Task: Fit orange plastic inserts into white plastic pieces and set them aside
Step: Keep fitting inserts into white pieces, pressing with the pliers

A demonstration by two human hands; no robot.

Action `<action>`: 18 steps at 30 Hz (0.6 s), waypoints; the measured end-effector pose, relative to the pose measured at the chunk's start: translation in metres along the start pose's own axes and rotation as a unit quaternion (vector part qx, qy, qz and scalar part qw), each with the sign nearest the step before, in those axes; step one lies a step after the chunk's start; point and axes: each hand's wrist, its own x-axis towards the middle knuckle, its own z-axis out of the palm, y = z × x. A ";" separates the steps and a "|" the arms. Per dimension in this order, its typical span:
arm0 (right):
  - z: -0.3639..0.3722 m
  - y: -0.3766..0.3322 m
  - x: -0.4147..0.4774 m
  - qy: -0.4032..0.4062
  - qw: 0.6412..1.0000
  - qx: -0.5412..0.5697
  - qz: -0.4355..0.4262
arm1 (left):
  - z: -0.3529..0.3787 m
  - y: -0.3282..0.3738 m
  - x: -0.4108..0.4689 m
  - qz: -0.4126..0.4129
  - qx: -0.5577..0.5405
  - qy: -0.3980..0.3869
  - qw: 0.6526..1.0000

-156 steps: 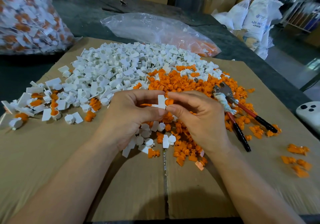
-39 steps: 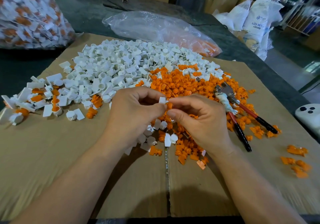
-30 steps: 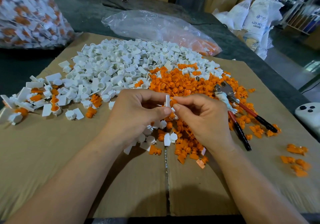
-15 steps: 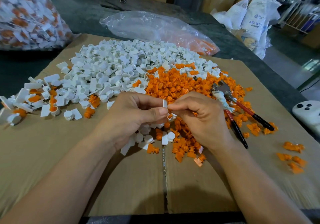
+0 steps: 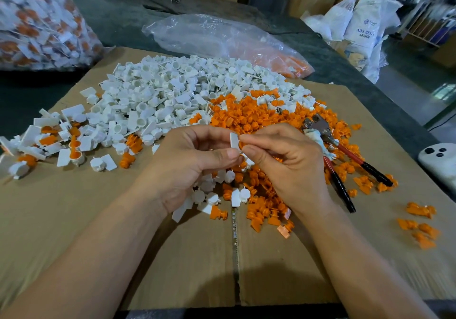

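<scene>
My left hand (image 5: 190, 163) pinches a small white plastic piece (image 5: 234, 141) between thumb and fingers, held above the cardboard. My right hand (image 5: 283, 163) meets it from the right, its fingertips pinching an orange insert (image 5: 241, 145) against the white piece; only a sliver of orange shows. Behind the hands lie a heap of white pieces (image 5: 167, 96) and a heap of orange inserts (image 5: 249, 119). Fitted white-and-orange pieces (image 5: 61, 141) lie in a loose group at the far left.
Everything rests on a flattened cardboard sheet (image 5: 74, 220). Red-and-black-handled pliers (image 5: 340, 161) lie right of my right hand. A few orange inserts (image 5: 419, 225) lie scattered at the right. A clear plastic bag (image 5: 222, 40) lies behind, a filled bag (image 5: 37, 22) at top left, a white device (image 5: 441, 163) at the right edge.
The hands have stayed together above the orange heap, with the right fingertips working the insert against the white piece. The orange part shows less than a second ago.
</scene>
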 end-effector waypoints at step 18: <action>-0.001 0.000 0.000 -0.042 0.998 0.042 0.009 | 0.001 -0.003 -0.001 0.010 0.025 0.026 0.999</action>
